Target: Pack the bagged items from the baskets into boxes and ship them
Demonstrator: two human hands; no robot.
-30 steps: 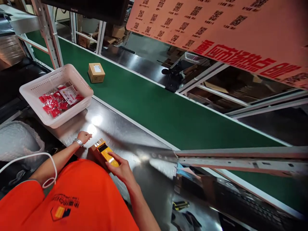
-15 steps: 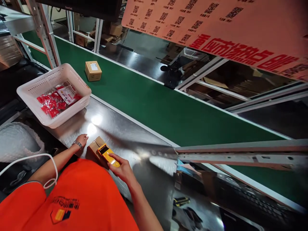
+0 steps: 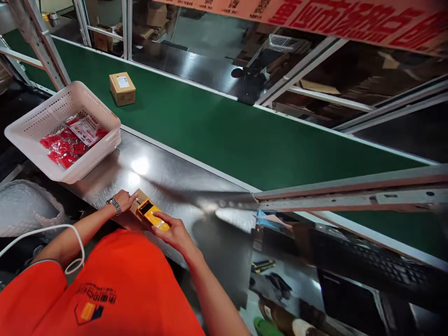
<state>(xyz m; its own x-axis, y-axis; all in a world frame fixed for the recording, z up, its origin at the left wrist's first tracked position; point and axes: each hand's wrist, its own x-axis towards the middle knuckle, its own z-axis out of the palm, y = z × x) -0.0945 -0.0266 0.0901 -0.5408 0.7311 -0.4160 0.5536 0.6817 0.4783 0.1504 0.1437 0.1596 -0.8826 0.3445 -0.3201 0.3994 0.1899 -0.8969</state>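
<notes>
My right hand (image 3: 174,232) is wrapped round a yellow tape dispenser (image 3: 154,215) with a dark opening at its front. The dispenser lies over the top of a small brown cardboard box (image 3: 140,193), which stands on the metal table near my body. My left hand (image 3: 123,200), with a metal watch at the wrist, is closed against the far left end of the same box. Its fingertips are partly hidden at the box edge. Much of the box is covered by the dispenser and my hands.
A white plastic basket (image 3: 79,170) with red items in clear bags (image 3: 66,147) stands on the metal table (image 3: 168,168) at left. A taped, labelled box (image 3: 122,88) sits on the green conveyor belt (image 3: 196,126). A metal rail (image 3: 343,193) crosses at right, near a keyboard (image 3: 392,268).
My left hand has moved right and now touches the box. My right hand still holds the dispenser over it. The camera view has tilted down and turned slightly.
</notes>
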